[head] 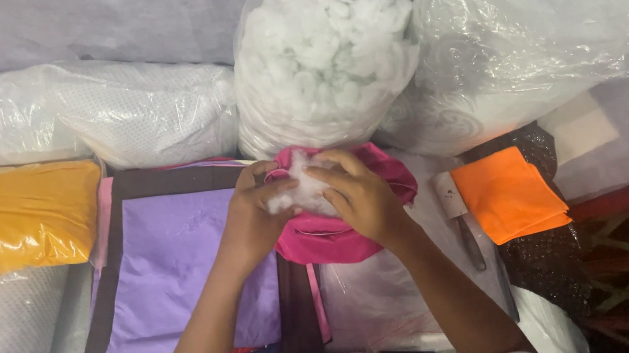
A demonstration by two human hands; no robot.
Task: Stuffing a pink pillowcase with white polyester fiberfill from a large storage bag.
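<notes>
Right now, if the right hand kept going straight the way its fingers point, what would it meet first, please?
The right hand points up-left into the white stuffing at the pink cover's mouth, so it would likely meet that first, then the left hand.

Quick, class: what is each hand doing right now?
Left hand: shut on the pink cover.
Right hand: pressing white stuffing into it; grip cannot be told.

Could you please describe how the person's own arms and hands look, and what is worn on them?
Both forearms are bare from wrist to elbow; no sleeve shows on the left one. At the right elbow, by the bottom edge, a bit of pale cloth may be a short sleeve. The left hand and right hand wear no gloves. No ring, watch or bracelet is visible. The fingers are bare too.
</notes>
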